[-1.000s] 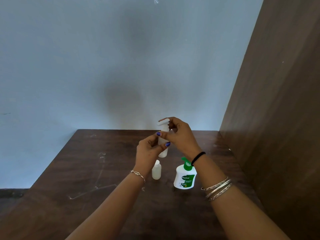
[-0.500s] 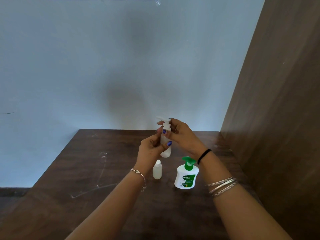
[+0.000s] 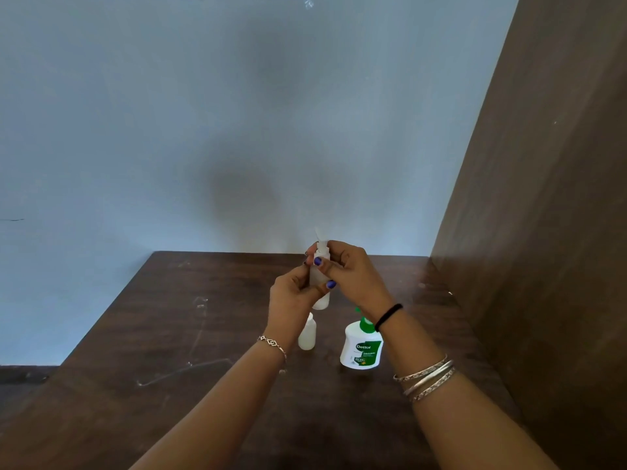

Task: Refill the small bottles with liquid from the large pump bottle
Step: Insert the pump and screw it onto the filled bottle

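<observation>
Right now, in the head view, both hands are raised together over the far middle of the dark brown wooden table [image 3: 169,334], clamped on one small translucent white plastic spray bottle [image 3: 320,298] held upright in the air. The left hand [image 3: 293,296] wraps its fingers round the bottle's body, while the right hand [image 3: 353,276] pinches the white spray cap [image 3: 321,247] at the top, thumb and fingertips curled about it; whether the cap is seated or loose on the neck cannot be told from here. Below the hands, a second small translucent plastic bottle [image 3: 307,335] stands upright on the table with its neck uncapped, as far as can be seen, and just beside it to the right stands the large white pump bottle with the green pump head and green label [image 3: 361,349], partly hidden by the right wrist. Both stand apart from the hands. Judging by its look, the held bottle is light, thin-walled and somewhat squeezable, so a firm grip low on the body suits it better than a hard squeeze, and the cap is best turned by its ridged collar, not the nozzle. The pump bottle seems heavier and stable on its broad base; it probably wants one hand steadying its body while the other presses the head. A pale blue wall [image 3: 169,130] and a brown wooden panel [image 3: 543,232] enclose the table.
</observation>
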